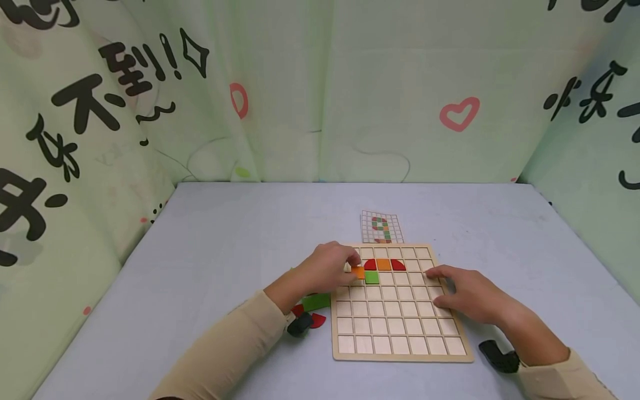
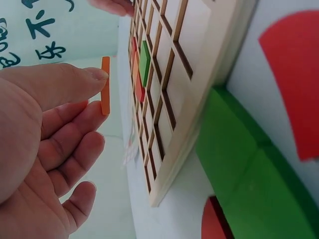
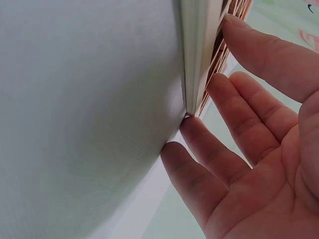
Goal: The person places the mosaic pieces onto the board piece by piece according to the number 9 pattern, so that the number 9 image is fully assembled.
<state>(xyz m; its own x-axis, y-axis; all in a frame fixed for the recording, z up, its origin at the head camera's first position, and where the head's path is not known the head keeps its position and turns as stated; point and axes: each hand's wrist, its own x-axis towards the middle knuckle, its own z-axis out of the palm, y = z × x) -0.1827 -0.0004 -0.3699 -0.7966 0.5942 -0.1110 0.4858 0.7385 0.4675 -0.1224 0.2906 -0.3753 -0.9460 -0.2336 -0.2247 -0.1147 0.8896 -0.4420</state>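
L hand (image 1: 327,269) pinched an orange tile (image 2: 105,93) over the grid board (image 1: 400,358), nr. the green tile (image 1: 371,277); R hand (image 1: 470,293), fingers loosely extended, touched the board's R edge. Poss. risks: tile dropped if fingertip pinch slipped; board nudged if R hand pushed.

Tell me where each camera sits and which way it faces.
Head: worn on the head, facing forward and down at the board and table; left hand, right hand and sleeves show.
Left wrist: worn on that wrist, facing the left hand pinching an orange tile; part of the right hand shows too.
Right wrist: worn on that wrist, facing the right hand at the board's edge.
Shared: head and left wrist both show the orange tile.
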